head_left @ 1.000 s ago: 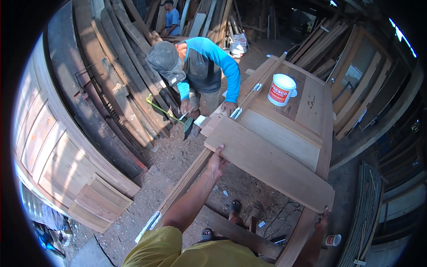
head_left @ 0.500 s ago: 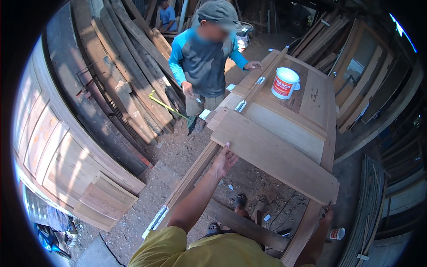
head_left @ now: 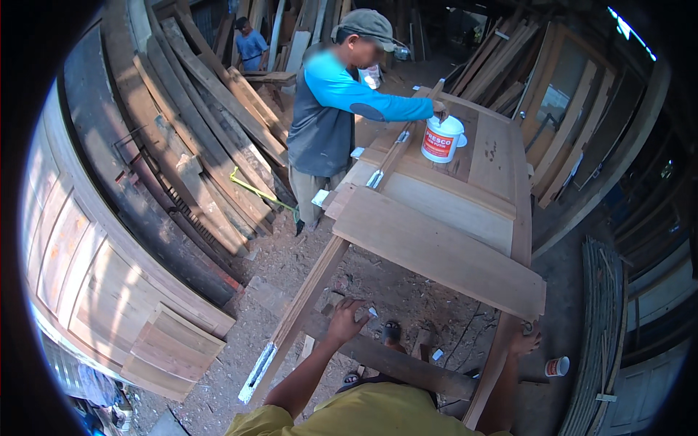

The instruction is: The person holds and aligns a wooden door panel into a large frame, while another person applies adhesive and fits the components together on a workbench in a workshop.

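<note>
A loose wooden panel [head_left: 440, 251] lies slanting across the near part of a door frame. My left hand [head_left: 347, 318] hovers over the opening below the panel's left end, fingers loosely curved and apart, holding nothing. Beyond its fingertips a small white scrap [head_left: 373, 312] shows on the ground. Just below the panel's right corner, my right hand [head_left: 525, 338] is beside the frame's right rail [head_left: 491, 367], its thumb and fingers apart; whether it touches the rail is unclear. Whitish filler marks the frame's left rail [head_left: 305, 309].
Across the work, a co-worker in a cap [head_left: 338, 116] reaches into a white bucket with a red label [head_left: 442, 139]. Stacked planks [head_left: 196, 138] and a large door [head_left: 109, 269] stand at left. A small tub [head_left: 558, 366] and corrugated sheets [head_left: 605, 312] lie at right.
My left hand has let go of the panel's near edge and drawn back toward me. My right hand has shifted slightly upward. The co-worker has turned and stretched an arm to the bucket.
</note>
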Motion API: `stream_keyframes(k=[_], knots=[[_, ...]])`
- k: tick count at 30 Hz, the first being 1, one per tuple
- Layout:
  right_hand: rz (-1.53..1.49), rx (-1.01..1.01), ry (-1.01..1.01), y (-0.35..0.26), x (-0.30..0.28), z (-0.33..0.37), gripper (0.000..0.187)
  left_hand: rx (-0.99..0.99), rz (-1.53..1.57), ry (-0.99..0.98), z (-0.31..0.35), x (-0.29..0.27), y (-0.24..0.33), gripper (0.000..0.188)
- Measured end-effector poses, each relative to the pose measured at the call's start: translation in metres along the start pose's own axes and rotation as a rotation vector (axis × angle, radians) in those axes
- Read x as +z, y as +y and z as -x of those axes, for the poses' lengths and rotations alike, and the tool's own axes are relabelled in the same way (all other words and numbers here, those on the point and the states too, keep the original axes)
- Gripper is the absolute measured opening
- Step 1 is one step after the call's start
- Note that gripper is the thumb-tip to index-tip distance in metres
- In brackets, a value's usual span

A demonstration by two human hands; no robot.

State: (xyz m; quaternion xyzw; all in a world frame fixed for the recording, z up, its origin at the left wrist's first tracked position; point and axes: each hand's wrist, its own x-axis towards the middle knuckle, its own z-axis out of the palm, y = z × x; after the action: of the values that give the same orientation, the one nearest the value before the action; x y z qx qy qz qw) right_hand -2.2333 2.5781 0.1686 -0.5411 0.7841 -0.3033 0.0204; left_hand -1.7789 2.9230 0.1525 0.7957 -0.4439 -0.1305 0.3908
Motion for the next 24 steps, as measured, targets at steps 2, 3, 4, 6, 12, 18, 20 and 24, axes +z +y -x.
stream_keyframes(k=[2,3,4,6,12,18,20,24], knots=[[-0.042,-0.161,-0.028,-0.009,-0.023,0.033,0.066,0.021,-0.097,-0.020,0.022,-0.002,0.001,0.048],[-0.119,-0.256,-0.005,-0.008,-0.027,0.052,0.064,0.031,-0.145,-0.029,0.032,-0.001,0.001,0.050],[-0.197,-0.351,0.017,-0.006,-0.028,0.071,0.062,0.044,-0.153,-0.030,0.041,0.000,-0.001,0.052],[-0.222,-0.553,-0.118,-0.018,-0.041,0.113,0.058,0.050,-0.181,-0.019,0.057,0.000,-0.006,0.057],[-0.270,-0.752,-0.303,-0.033,-0.048,0.213,0.057,0.113,-0.252,-0.103,0.065,-0.004,-0.002,0.069],[-0.246,-0.882,-0.359,-0.033,-0.038,0.260,0.057,0.129,-0.232,-0.180,0.067,-0.008,-0.009,0.068],[-0.277,-0.901,-0.372,-0.038,-0.041,0.260,0.057,0.123,-0.215,-0.174,0.066,-0.007,-0.010,0.068],[-0.319,-0.917,-0.355,-0.036,-0.038,0.259,0.056,0.092,-0.194,-0.199,0.065,-0.010,-0.009,0.066]])
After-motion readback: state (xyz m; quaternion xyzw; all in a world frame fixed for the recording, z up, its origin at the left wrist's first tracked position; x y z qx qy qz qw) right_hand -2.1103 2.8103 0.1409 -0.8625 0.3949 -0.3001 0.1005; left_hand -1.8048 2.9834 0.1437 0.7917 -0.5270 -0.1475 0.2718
